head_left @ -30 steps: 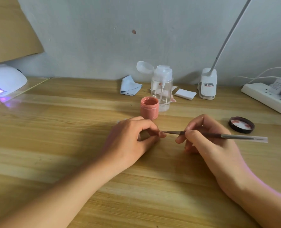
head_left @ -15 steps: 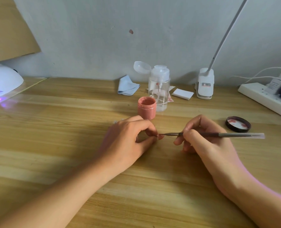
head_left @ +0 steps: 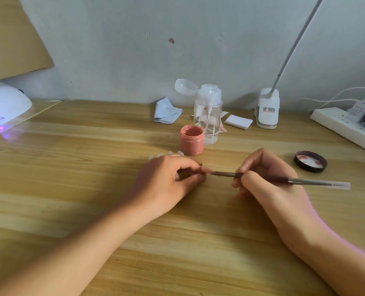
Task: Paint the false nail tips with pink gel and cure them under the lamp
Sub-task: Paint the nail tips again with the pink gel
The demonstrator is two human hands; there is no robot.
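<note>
Slightly lower than before, left hand (head_left: 166,182) uncovers loose tips (head_left: 167,153) behind it; thumb and forefinger pinch one pink tip (head_left: 206,170) near table (head_left: 70,189) centre; right hand (head_left: 269,184) grips brush (head_left: 305,180), bristles touching that tip; jar (head_left: 191,141) just behind; lamp (head_left: 5,101) lit at far-left edge.
</note>
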